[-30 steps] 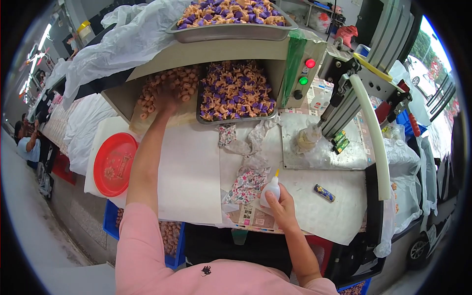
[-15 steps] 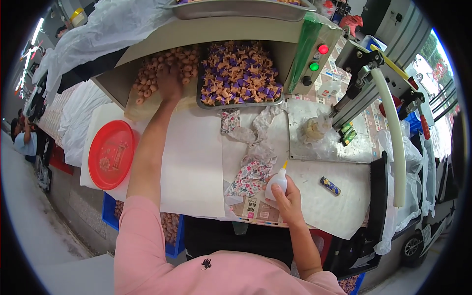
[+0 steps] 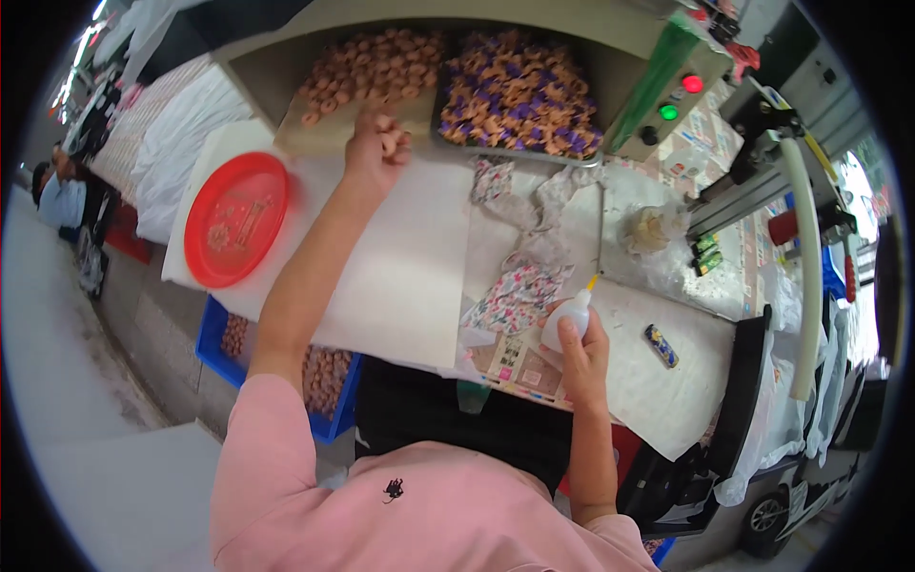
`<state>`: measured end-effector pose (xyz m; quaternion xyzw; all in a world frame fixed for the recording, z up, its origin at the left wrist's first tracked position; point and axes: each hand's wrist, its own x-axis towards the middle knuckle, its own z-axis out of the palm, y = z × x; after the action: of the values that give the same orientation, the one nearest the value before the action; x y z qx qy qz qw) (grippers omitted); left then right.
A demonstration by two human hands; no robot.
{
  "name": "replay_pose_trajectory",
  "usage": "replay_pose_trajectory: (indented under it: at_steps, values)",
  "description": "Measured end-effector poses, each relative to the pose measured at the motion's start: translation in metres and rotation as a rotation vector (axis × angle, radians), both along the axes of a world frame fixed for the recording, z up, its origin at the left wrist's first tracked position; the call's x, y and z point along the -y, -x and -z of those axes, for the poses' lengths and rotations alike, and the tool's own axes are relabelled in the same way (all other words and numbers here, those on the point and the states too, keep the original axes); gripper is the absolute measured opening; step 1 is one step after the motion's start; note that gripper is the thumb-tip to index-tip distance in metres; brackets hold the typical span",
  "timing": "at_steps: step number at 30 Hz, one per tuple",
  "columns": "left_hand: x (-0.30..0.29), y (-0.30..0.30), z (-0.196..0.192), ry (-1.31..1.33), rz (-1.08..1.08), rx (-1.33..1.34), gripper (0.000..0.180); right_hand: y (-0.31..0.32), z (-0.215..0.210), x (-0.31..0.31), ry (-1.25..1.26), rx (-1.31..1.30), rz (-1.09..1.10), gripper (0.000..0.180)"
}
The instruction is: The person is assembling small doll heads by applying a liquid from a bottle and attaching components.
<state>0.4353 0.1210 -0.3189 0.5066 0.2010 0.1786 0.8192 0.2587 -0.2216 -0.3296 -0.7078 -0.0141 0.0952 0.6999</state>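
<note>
Small flesh-coloured round pieces (image 3: 389, 139) sit in the person's left hand (image 3: 370, 160), its fingers curled around them, above the near edge of a brown sheet (image 3: 334, 138). A loose heap (image 3: 376, 67) of similar pieces lies on that sheet, inside a box-like housing. The right hand (image 3: 588, 355) has its thumb and fingers clamped on a white squeeze bottle (image 3: 568, 322), whose yellow nozzle points up and slightly right. Just left of the bottle lies a crumpled floral cloth (image 3: 524, 297). To the heap's right, a tray (image 3: 519, 155) is filled with purple and flesh-coloured pieces. A red dish (image 3: 233, 186) rests left of the left forearm; a dark-blue cylinder (image 3: 660, 346) lies right of the right hand.
</note>
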Motion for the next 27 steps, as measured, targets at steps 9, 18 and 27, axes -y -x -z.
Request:
replay_pose_trajectory:
  at_steps: [9,18,27]
  values:
    - [0.056,0.215,0.041,1.171,0.534,0.015,0.027,0.029,0.035,-0.046,0.024,0.058,0.037,0.034]
    - [0.106,0.288,0.058,1.136,0.691,-0.058,0.023,0.046,0.039,-0.051,0.036,0.083,0.049,0.035]
    - [0.137,0.252,0.035,0.935,0.561,-0.131,0.035,0.034,0.019,-0.003,0.045,0.111,-0.098,0.039]
